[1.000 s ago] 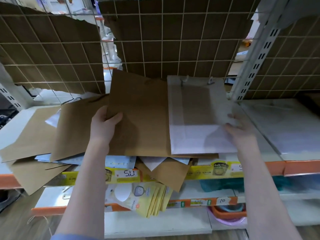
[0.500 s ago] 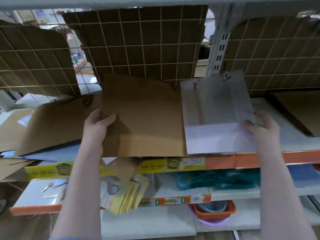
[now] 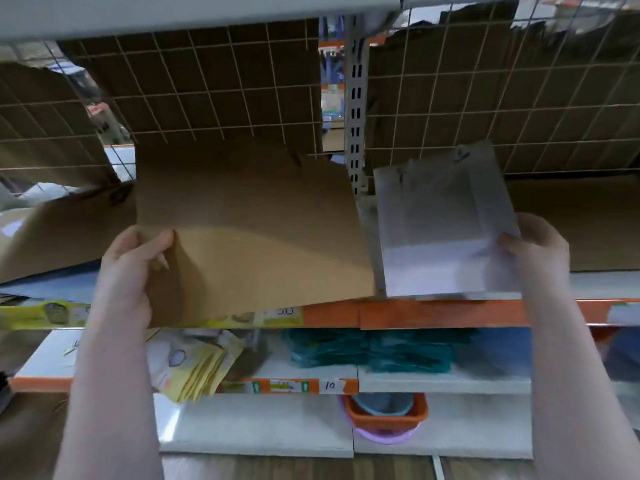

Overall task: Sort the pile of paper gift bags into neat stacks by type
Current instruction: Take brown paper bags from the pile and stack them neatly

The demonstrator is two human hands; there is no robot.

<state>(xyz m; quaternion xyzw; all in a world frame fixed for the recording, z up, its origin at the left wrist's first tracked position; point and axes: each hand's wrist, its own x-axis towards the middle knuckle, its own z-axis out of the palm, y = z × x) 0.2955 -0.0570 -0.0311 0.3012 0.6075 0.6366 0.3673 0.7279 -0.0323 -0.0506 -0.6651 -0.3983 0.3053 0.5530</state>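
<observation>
Across the middle of the frame runs the shelf [image 3: 450,311] with its orange front edge, backed by a wire grid [image 3: 221,95] that keeps loose stock from sliding out behind. At centre you hold the big brown paper bag [image 3: 249,233] flat, your left hand [image 3: 130,268] pinching its lower left corner, thumb on top, probably so it lifts clear of the brown and pale bags [image 3: 62,230] piled at left. Right of centre, the smaller white gift bag [image 3: 440,230] tilts up off the shelf, your right hand [image 3: 538,249] gripping its right edge. You seem to hold the two types apart to send each to its own stack.
</observation>
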